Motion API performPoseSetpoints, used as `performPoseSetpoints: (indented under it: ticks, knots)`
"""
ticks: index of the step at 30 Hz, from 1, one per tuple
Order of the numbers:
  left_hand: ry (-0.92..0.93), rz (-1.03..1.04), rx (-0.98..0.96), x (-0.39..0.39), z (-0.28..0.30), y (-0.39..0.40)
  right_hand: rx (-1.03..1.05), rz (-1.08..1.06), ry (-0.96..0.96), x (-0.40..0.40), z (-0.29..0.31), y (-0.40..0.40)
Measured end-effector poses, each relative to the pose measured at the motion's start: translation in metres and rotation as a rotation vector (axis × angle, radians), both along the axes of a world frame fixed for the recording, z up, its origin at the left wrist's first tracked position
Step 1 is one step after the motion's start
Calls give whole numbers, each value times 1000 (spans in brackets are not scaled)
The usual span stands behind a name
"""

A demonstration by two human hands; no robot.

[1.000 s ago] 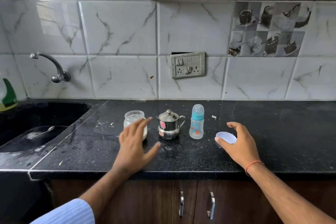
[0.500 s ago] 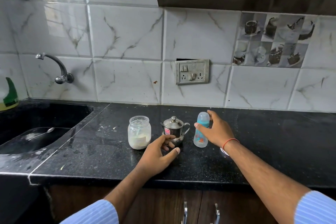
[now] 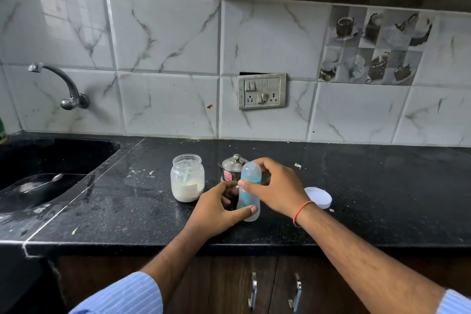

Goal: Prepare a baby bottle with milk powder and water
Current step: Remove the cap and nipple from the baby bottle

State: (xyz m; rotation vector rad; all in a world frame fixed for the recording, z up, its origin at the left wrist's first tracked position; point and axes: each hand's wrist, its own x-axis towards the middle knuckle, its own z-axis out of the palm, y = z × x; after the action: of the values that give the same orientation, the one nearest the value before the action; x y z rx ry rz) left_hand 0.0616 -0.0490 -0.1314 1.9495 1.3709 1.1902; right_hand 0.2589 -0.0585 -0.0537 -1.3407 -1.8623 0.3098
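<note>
Counter [image 3: 369,211] front edge bare left of the glass jar [image 3: 187,178] and right of the white lid [image 3: 318,197]. Centre is crowded: jar, steel pot [image 3: 233,169] and baby bottle [image 3: 249,191] close together, both hands round the bottle. Sink [image 3: 51,168] drops off at far left.

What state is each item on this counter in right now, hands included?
Clear baby bottle with blue cap: capped, upright, held by both hands.
Glass jar of white powder: lid off, partly filled, upright.
White round lid: lying loose on the black counter.
Small steel lidded pot: lid on, upright.
Left hand: grip around the bottle's base.
Right hand: grip around the bottle's top.
Wall tap: no water running.
</note>
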Motion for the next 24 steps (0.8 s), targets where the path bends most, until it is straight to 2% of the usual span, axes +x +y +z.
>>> performPoseSetpoints:
  ticks: [4, 8, 16, 19, 24]
  knots:
    - [91, 33, 4, 1, 2, -3, -42, 60, -151, -12, 18, -7]
    - [93, 18, 4, 5, 0, -5, -49, 1, -356, -13, 40, -2]
    - [180, 6, 52, 5, 0, -5, -109, 98, -465, -14, 58, 17]
    - [195, 13, 44, 5, -1, -3, -154, 153, -402, -11, 59, 20]
    - [189, -1, 9, 4, -2, -3, -141, 192, -1, 11, 89, 23]
